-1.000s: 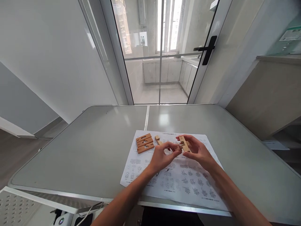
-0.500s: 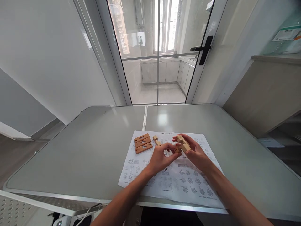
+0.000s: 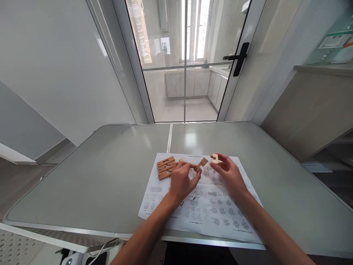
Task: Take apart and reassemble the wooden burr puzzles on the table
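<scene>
Currently, your left hand [image 3: 182, 179] and right hand [image 3: 229, 172] hold separate parts, with a visible gap between them. The left hand pinches a brown necked piece [image 3: 203, 162] between thumb and fingertips; the grip is narrow, and the free end points between 1 and 2 o'clock. The right hand grips a pale notched piece [image 3: 216, 159] at the fingertips, partly curled, and the notch faces 9 o'clock. Your fingers may hide the remainder of that piece, so its full form cannot be confirmed.

Note the change. In the preceding view, the held pieces sit close together between your hands; whether they interlock there cannot be told. Now your left hand is displaced toward 9 o'clock, the notched face of the pale piece is turned into view, and printed figures [image 3: 206, 170] show in the gap. Consequence for the work: treat these as two loose parts, with notch and neck exposed for inspection.

Reference positions, taken from the middle of the printed sheet [image 3: 205, 229]: the brown piece is at 12 o'clock and the pale piece at 1 o'clock. Three brown slats [image 3: 164, 166] lie side by side at 10 o'clock; your left hand overlaps their 3 o'clock ends. A pale block [image 3: 181, 160] at 11 o'clock is mostly concealed behind the same hand. The sheet lies on the grey worktop [image 3: 82, 176], near its 6 o'clock edge.
</scene>
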{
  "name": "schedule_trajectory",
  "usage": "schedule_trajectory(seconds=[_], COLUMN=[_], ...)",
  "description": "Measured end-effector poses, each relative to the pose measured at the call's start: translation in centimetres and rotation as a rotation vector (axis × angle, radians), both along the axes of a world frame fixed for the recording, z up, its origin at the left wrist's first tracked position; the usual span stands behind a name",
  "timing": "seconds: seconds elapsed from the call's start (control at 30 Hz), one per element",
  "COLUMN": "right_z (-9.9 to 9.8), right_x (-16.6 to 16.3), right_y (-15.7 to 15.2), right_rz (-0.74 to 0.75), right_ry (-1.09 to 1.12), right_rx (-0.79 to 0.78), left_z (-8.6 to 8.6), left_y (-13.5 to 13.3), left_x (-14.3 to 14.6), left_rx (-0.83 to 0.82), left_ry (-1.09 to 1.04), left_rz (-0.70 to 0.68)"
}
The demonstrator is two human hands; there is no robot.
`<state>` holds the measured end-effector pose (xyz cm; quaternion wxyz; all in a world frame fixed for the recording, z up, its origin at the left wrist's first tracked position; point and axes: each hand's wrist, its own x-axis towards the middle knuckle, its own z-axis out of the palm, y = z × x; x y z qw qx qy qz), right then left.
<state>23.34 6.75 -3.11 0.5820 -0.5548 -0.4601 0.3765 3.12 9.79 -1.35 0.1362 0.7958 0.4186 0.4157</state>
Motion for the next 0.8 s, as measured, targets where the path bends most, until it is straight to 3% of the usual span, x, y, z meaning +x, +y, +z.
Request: schedule_trajectory(seconds=[0.3, 0.8], right_z=[-1.4, -1.9], right_x=[-1.3, -1.4], right_y=[0.1, 0.1], right_rz=[0.118, 0.174], right_ry=[-0.414, -0.598], right_rx=[0.049, 0.086], left_z=[-0.4, -0.9], left_y=[1.2, 1.1], left_x=[-0.6, -0.6], left_rx=[0.074, 0.0], left_ry=[0.134, 0.191], left_rz=[0.155, 0.042])
